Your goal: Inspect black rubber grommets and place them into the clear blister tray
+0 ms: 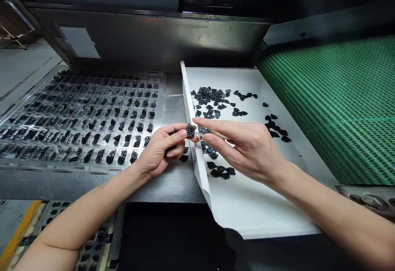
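Note:
My left hand pinches a small black plastic part between thumb and fingers, its round openwork face turned up. More dark pieces seem tucked in its curled fingers, partly hidden. My right hand grips a thin, pale-handled tool whose narrow metal tip points at the part's right edge. Whether the tip touches the part, I cannot tell. Both hands are over the raised edge of a white tray. Beneath and behind them, a pile of similar black parts lies in the tray.
On the left, a clear compartment tray holds rows of black parts on a metal table. Two loose black parts lie beside the white tray's wall. A green mesh conveyor belt runs along the right. A metal panel stands behind.

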The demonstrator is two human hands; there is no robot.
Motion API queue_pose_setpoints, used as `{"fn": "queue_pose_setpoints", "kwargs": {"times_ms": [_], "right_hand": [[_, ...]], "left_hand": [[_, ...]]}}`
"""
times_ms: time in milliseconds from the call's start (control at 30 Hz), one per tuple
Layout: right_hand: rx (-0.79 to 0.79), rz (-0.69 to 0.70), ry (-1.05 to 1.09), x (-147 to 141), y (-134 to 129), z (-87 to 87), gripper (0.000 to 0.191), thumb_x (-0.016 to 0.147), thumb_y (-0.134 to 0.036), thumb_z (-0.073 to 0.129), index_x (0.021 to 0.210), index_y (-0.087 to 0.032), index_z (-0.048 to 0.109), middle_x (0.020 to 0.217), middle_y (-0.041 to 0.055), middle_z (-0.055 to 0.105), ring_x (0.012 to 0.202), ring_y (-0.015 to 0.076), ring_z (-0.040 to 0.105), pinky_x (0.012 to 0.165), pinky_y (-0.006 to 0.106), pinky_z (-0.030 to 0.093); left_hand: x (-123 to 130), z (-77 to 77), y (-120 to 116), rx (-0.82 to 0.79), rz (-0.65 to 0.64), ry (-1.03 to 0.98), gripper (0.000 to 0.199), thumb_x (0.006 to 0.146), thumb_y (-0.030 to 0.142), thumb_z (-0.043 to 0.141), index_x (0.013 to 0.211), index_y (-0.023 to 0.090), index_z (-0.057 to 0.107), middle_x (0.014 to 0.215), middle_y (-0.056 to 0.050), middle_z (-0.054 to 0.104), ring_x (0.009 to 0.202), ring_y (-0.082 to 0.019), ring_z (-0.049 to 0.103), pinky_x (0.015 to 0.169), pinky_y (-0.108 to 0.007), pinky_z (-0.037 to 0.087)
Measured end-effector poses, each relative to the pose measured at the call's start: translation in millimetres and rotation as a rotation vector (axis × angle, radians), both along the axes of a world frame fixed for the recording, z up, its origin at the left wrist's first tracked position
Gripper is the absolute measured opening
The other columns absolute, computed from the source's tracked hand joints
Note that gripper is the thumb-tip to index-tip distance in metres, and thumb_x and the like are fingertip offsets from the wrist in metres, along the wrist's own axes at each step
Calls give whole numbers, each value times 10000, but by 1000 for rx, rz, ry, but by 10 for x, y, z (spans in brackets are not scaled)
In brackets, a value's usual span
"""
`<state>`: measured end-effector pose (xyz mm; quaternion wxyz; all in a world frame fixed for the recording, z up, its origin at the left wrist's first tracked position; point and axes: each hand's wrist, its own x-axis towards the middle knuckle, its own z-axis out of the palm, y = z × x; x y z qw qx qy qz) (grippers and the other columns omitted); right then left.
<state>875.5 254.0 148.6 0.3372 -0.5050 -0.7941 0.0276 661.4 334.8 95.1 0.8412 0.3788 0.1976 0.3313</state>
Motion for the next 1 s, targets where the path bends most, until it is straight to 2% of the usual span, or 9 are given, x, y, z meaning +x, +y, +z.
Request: {"fn": "queue_pose_setpoints", "kwargs": {"times_ms": [100, 300, 433, 533, 700, 833, 1000], "right_hand": [[6, -11, -35, 3, 2, -15, 327, 1142, -356, 635, 1405, -197, 747, 1258, 56, 801, 949, 192, 811, 774, 320, 616], [39, -16, -60, 0, 3, -29, 309, 1129, -325, 667, 1395, -196, 753, 1135, 21, 831, 815, 146, 775, 696, 295, 565], [46, 0, -59, 5, -2, -13, 325, 1117, -311, 686, 1412, -186, 745, 1030, 7, 834, 707, 126, 724, 620, 287, 505], [42, -6, -66, 2, -7, -1, 313, 1123, -311, 674, 1406, -200, 749, 1009, 7, 830, 703, 128, 713, 617, 286, 489], [17, -32, -23, 3, -13, 18, 340, 1132, -370, 651, 1417, -209, 742, 1012, 36, 831, 652, 129, 681, 619, 298, 490], [-91, -15, 154, -1, -11, 42, 354, 1078, -338, 724, 1397, -187, 753, 822, 8, 781, 610, 128, 623, 636, 297, 514], [-341, 142, 422, -60, 5, 59, 188, 1004, -270, 776, 1175, -216, 831, 915, 29, 800, 727, 151, 704, 662, 290, 561]], "left_hand": [[-2, 7, -7, -3, 7, 2, 306, 878, 342, 914, 1064, 120, 817, 683, 0, 646, 416, 3, 304, 452, -167, 204], [2, 16, -14, -26, 36, 19, 293, 854, 318, 937, 1045, 123, 828, 651, 20, 618, 397, 6, 322, 437, -155, 213], [-2, 25, -14, -20, 60, 53, 300, 852, 330, 941, 1056, 134, 841, 657, 15, 623, 402, 7, 325, 438, -152, 217], [-5, 18, -9, -22, 71, 44, 277, 842, 323, 951, 1032, 148, 851, 651, 19, 610, 411, 6, 327, 442, -153, 206], [-14, 14, -3, 23, 6, 32, 240, 903, 347, 899, 1030, 149, 853, 749, -26, 683, 435, 10, 314, 451, -163, 180], [-32, 36, -10, 57, -88, 68, 291, 905, 402, 887, 952, 121, 831, 827, -82, 739, 473, -5, 336, 460, -166, 201], [-40, 39, -20, 56, -155, 136, 382, 865, 465, 905, 862, 105, 777, 706, -73, 704, 470, -29, 341, 464, -180, 216]]}}
